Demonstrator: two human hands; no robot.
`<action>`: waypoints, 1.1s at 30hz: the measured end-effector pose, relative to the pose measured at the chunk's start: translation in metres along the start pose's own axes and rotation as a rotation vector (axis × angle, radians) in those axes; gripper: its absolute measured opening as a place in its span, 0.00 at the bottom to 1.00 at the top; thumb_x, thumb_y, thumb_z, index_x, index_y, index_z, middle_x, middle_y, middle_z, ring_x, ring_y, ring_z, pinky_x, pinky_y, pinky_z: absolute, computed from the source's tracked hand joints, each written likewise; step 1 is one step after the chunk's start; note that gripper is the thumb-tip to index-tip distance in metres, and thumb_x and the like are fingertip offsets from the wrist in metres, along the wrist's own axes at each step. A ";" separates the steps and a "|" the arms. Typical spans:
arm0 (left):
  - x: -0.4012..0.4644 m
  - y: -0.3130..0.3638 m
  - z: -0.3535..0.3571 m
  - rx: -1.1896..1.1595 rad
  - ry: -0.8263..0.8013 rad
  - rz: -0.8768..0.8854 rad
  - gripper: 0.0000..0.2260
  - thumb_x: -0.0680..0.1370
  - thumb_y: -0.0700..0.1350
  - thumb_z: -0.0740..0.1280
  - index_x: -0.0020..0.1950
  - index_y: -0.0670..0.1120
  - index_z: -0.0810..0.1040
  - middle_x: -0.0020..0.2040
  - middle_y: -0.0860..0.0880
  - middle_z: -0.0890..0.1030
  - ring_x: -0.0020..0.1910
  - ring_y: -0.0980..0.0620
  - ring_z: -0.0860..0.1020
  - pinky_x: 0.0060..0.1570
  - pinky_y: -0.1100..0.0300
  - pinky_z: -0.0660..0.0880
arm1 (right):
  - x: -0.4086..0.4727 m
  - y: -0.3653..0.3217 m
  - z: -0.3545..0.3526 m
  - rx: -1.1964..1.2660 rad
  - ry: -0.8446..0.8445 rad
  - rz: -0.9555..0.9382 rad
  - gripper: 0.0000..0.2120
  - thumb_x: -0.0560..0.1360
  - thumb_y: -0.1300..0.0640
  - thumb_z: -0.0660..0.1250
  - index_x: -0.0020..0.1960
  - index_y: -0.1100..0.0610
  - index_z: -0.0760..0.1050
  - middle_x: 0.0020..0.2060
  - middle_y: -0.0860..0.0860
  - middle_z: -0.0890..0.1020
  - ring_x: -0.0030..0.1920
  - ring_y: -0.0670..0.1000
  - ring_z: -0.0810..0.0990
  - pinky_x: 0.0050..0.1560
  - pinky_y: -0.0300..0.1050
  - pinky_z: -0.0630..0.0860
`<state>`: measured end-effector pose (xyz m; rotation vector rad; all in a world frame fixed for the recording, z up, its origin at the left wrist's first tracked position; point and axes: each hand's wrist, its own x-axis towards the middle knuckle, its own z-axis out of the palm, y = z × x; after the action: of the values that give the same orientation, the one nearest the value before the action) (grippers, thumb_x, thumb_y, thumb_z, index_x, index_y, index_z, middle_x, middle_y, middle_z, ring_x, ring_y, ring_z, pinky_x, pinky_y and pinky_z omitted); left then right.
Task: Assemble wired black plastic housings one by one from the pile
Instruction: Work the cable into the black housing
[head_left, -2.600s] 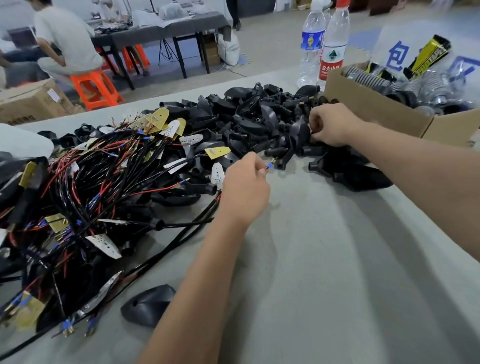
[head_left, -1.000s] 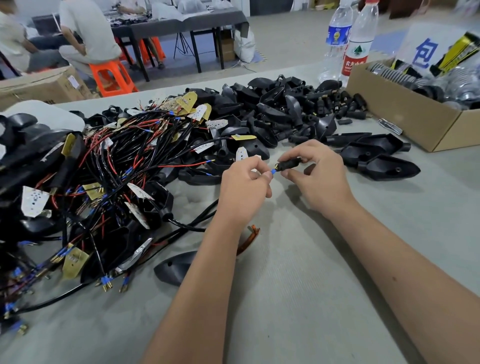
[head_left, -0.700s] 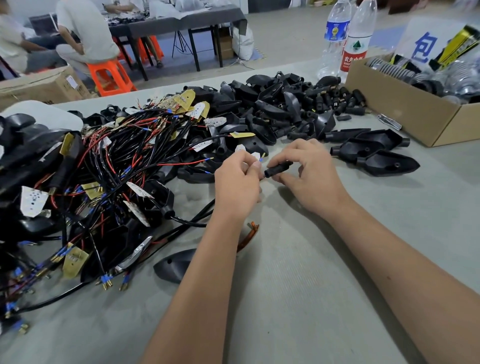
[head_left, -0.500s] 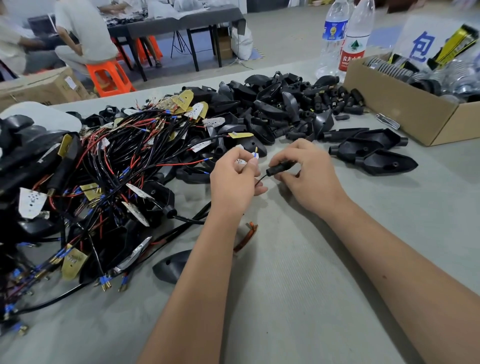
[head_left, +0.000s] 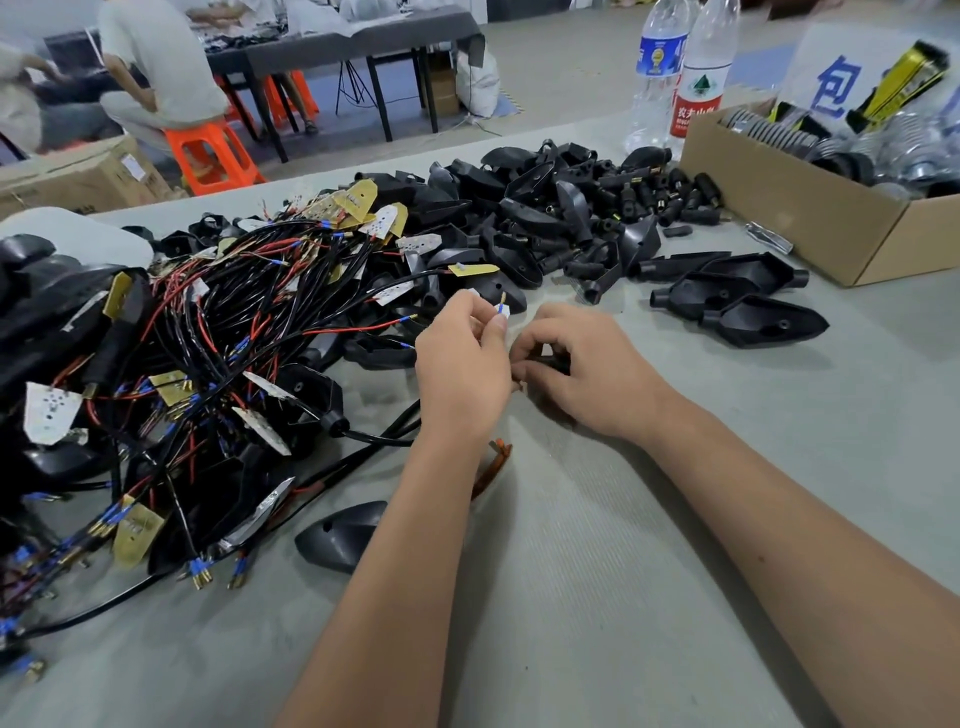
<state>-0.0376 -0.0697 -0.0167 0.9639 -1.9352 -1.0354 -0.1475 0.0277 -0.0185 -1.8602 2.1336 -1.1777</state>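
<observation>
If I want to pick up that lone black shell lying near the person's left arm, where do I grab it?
Probably best by its two long sides, near the wider rounded end. The black housing shell lies flat on the table, apart from the wire pile. Come from above and from the near side, where no wires cross it. Its pointed tip looks too thin to pinch well.

We see matt black plastic housings (head_left: 524, 218) piled on a table (head_left: 623, 571) covered in grey, finely ribbed cloth. The wires (head_left: 218, 332) have glossy red and black sheaths with brass-coloured metal tips. At the far right corner, a brown cardboard box (head_left: 810, 218) holds shiny metal parts; clear plastic bottles (head_left: 680, 78) stand beside it.
</observation>
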 end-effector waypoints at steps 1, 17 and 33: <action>0.002 0.000 -0.001 -0.012 -0.015 -0.016 0.11 0.82 0.39 0.65 0.43 0.53 0.72 0.35 0.55 0.80 0.36 0.47 0.83 0.42 0.43 0.83 | 0.001 0.000 0.000 -0.028 0.018 0.020 0.01 0.76 0.62 0.73 0.46 0.57 0.83 0.44 0.49 0.78 0.47 0.48 0.76 0.52 0.48 0.73; 0.009 -0.007 -0.020 -0.052 -0.375 -0.013 0.06 0.76 0.34 0.73 0.43 0.44 0.84 0.36 0.43 0.84 0.30 0.50 0.82 0.36 0.59 0.78 | 0.000 0.014 -0.004 0.333 0.251 0.278 0.05 0.74 0.60 0.78 0.46 0.53 0.82 0.40 0.48 0.84 0.41 0.46 0.82 0.47 0.41 0.77; 0.003 0.000 -0.009 -0.269 -0.099 -0.112 0.08 0.75 0.33 0.73 0.46 0.45 0.85 0.38 0.39 0.85 0.37 0.50 0.85 0.44 0.55 0.82 | 0.001 0.020 -0.006 0.647 0.276 0.416 0.14 0.70 0.66 0.80 0.51 0.60 0.78 0.43 0.55 0.88 0.39 0.55 0.86 0.43 0.44 0.82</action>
<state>-0.0310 -0.0754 -0.0125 0.8891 -1.7777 -1.3913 -0.1672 0.0290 -0.0248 -0.9797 1.7941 -1.7932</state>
